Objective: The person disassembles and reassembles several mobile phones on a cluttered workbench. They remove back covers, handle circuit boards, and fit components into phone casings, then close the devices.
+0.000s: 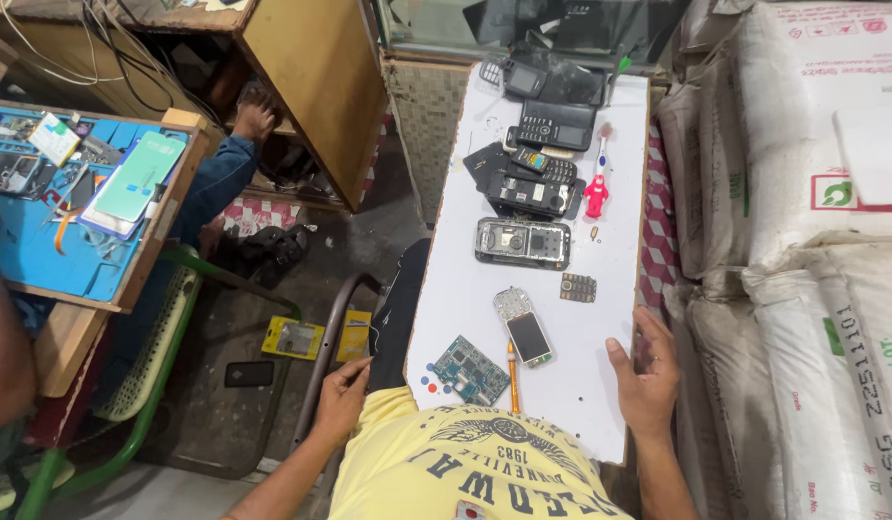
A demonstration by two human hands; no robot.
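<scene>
We see the white counter (465, 289) running lengthwise away from us, resting across our lap. Our left hand (342, 397) rests at the counter's near left edge, fingers loosely curled, grip released and holding nothing. Our right hand (646, 377) lies flat on the near right part of the counter, fingers spread, grip likewise released.

Between the two hands lie three parts. The green circuit board (469, 370) sits nearest the left hand, just beside a few small coloured dots on the surface. The yellow-handled tool (512, 377) lies next to the board, pointing away from us. The display assembly (524, 327), with its small screen, lies just beyond the tool's tip.

Farther along the counter we note an open phone chassis (522, 242), a loose keypad (578, 287) to its right, a pile of dark keypad phones (537, 164), and a red and white brush (597, 183) on the right side.
</scene>
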